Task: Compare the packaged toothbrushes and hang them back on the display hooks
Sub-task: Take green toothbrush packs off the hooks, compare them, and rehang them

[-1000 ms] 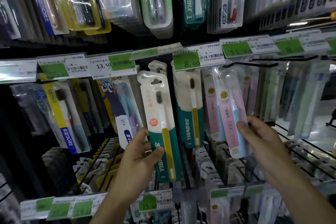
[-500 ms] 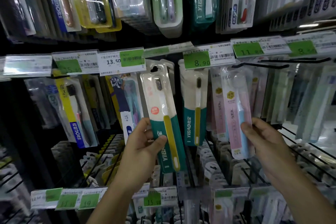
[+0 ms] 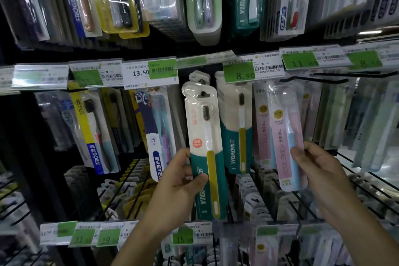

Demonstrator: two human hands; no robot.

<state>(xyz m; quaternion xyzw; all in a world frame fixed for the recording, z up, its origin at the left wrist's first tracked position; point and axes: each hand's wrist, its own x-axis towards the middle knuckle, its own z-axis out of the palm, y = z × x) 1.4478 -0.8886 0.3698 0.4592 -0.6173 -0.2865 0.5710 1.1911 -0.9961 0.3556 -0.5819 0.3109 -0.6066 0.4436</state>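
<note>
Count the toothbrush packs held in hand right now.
2: a teal-and-white pack in the left hand, and a pink pack in the right hand. Every other pack hangs on the display.

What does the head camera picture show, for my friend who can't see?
Two hands hold toothbrush packs up before a store rack: the left hand grips a teal-and-white pack, the right hand a pink-and-blue pack. More packs hang behind green price tags.

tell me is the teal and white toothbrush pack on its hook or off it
Off the hook. The left hand holds the teal and white pack by its lower half, and its hang hole shows with no hook through it.
</note>
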